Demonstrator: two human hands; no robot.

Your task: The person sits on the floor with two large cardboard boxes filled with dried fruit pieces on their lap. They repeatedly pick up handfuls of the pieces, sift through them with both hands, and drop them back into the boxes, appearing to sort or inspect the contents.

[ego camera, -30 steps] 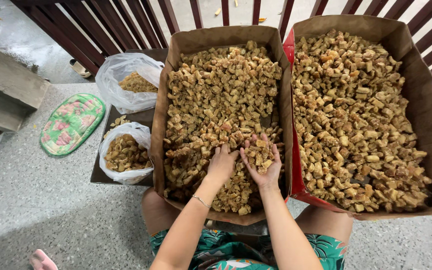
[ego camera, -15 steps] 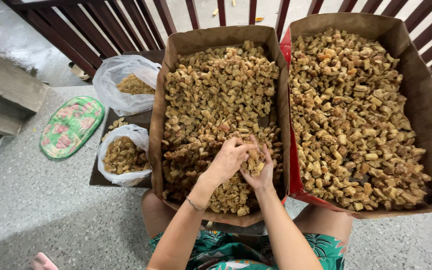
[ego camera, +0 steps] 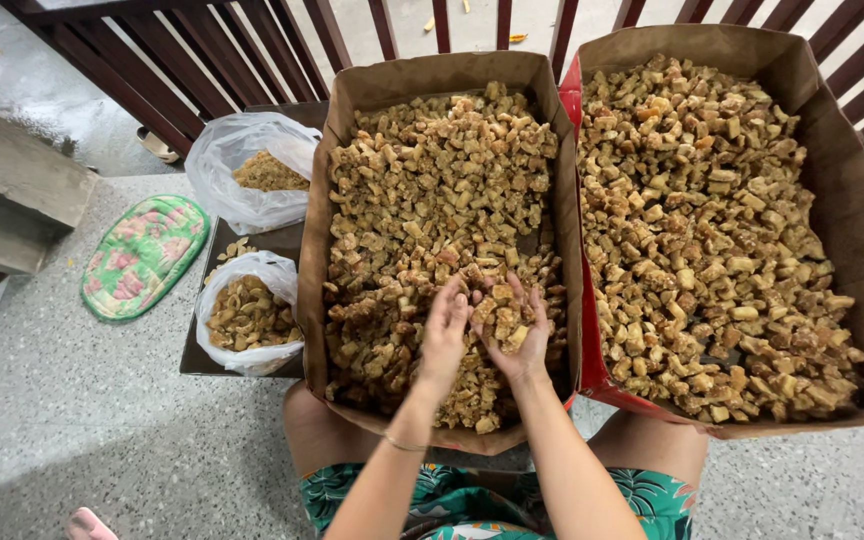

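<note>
Speckled grey terrazzo floor (ego camera: 72, 420) runs under you, with a dark red wooden railing (ego camera: 282, 40) across the top of the view and a concrete step at the far left. You sit with your knees under the near cardboard box (ego camera: 317, 250), which is filled almost to its walls with small brown crusty chunks (ego camera: 432, 190), rough-sided, blocky and uneven.

Your right hand (ego camera: 512, 330) is cupped palm-up over the near end of that box, fingers curled together around a heap of the chunks. Your left hand (ego camera: 445, 335) stands edge-on just beside it, fingers straight and close together, touching the right hand's load and holding nothing of its own that you can see.

As a judgement, the work looks early: both boxes are heaped. The second cardboard box (ego camera: 852, 240), with a red outer wall, stands touching the first on your right, full of paler, more squarish pieces, and no hand is in it. To your left, on a dark tray (ego camera: 202, 300), two thin clear plastic bags hold only modest amounts: the nearer bag (ego camera: 247, 315) has curled brownish bits, the farther bag (ego camera: 262, 165) finer crumbs. A green floral quilted mat (ego camera: 142, 255) lies flat on the floor beyond them.
</note>
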